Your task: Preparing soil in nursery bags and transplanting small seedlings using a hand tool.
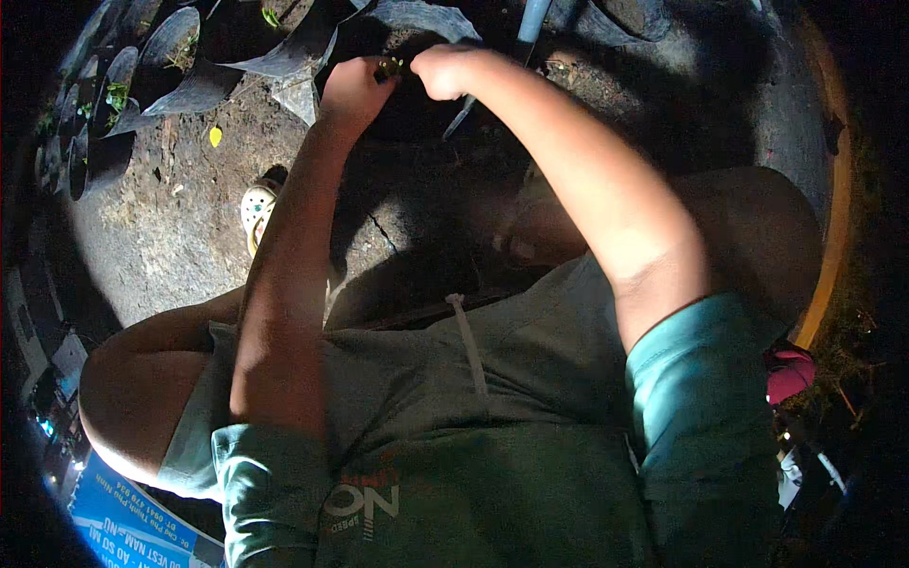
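My left hand (356,91) is closed, fingers curled, at the top middle of the view. A small green seedling (392,66) shows at its fingertips, and the hand seems to pinch it. Just to the right, my right hand (445,72) is closed too, its fingertips pointing at the seedling; whatever it grips is hidden. Beyond both hands stands an open dark plastic grow bag (421,17) with soil inside. Below my right hand a thin grey strip (459,117) slants down; its kind is unclear.
More dark grow bags (170,90), some with green sprouts, line the far left. A blue pole (534,21) rises behind my right forearm. On the dirt ground (180,227) lie a yellow leaf (216,137) and a pale clog (257,210). A blue sign (133,516) is at lower left.
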Available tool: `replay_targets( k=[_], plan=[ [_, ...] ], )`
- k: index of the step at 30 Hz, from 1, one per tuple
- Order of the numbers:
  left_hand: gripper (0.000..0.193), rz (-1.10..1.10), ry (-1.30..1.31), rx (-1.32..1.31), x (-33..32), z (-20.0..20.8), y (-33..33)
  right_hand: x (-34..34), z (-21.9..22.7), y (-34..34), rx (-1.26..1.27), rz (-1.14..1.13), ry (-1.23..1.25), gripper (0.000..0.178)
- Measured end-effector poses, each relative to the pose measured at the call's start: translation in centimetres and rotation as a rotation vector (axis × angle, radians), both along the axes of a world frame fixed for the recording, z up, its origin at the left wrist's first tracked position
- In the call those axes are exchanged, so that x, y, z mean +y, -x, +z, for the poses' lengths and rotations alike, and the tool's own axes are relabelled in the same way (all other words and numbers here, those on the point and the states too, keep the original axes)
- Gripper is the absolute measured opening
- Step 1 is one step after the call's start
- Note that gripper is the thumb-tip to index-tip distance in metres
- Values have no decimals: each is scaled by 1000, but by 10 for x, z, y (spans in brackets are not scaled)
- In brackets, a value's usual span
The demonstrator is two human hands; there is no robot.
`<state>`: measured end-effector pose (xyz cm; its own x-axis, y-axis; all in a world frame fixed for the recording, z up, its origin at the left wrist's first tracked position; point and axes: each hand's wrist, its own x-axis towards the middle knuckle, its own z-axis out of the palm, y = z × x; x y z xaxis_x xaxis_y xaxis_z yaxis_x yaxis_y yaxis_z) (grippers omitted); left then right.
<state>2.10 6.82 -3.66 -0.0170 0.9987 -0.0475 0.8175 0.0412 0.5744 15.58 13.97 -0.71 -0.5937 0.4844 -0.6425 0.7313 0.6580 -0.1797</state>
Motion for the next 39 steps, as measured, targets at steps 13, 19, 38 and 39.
replay_targets(
  k=[13, 19, 38, 39],
  plan=[
    [30, -69, 36, 109, -3, 10, -2, -18, 15, 9, -87, 81, 140, 16],
    [46, -193, 255, 521, -10, 4, -7, 1, 10, 1, -83, 310, 29, 38],
    [57, -315, 475, 629, -22, 2, -18, -29, -12, 21, -518, 534, 10, 41],
    [57, -308, 480, 610, -22, 3, -19, -29, -12, 20, -533, 548, -22, 40]
  ],
)
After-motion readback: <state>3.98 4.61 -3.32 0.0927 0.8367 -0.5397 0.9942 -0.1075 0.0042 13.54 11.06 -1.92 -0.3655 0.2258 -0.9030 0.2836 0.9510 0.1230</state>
